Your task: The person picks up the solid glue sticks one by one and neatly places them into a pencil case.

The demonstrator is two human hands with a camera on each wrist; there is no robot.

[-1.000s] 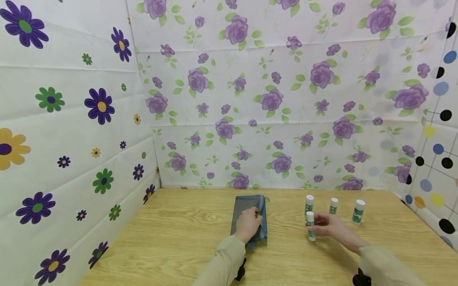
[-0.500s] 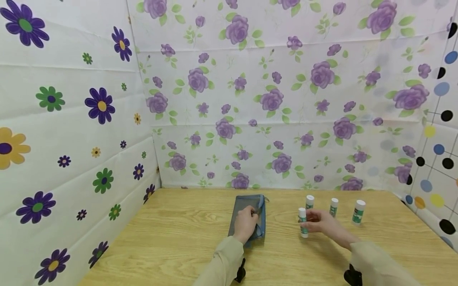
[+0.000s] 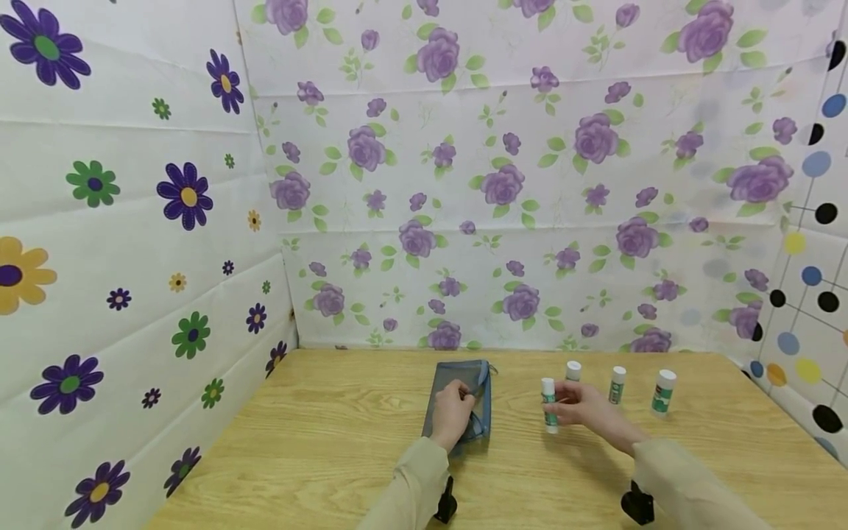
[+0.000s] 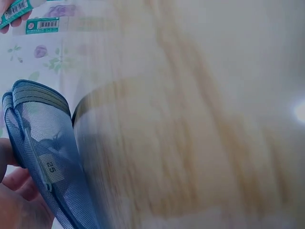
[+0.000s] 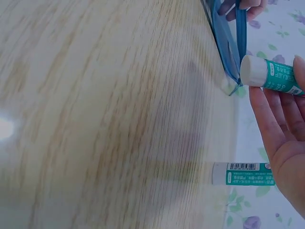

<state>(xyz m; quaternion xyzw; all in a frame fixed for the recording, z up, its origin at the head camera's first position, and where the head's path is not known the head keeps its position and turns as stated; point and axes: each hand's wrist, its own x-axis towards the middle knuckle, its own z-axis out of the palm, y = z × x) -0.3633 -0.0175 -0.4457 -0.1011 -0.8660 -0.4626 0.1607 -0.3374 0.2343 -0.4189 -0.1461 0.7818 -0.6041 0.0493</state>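
Observation:
A blue mesh zip pouch [image 3: 456,374] lies on the table, its mouth parted along the right side. My left hand [image 3: 452,414] pinches its upper edge, and in the left wrist view the thumb and fingers sit at the rim of the pouch [image 4: 52,148]. To the right, my right hand [image 3: 591,411] holds a white-and-green glue stick [image 3: 549,406] upright, slightly above the table. The right wrist view has that glue stick [image 5: 279,76] between thumb and fingers, with the pouch a short way beyond its capped end. The pouch's inside is mostly hidden.
Behind my right hand stands a glue stick [image 3: 573,368], partly covered by the hand. Farther right stand another small glue stick [image 3: 617,386] and a thicker one [image 3: 663,392]. Flower-patterned cloth [image 3: 503,243] walls the back and left of the wooden table [image 3: 318,434].
My right hand has carried the glue stick leftward and slightly away from me, closer to the pouch. My left hand has stayed on the pouch, whose mouth has widened a little.

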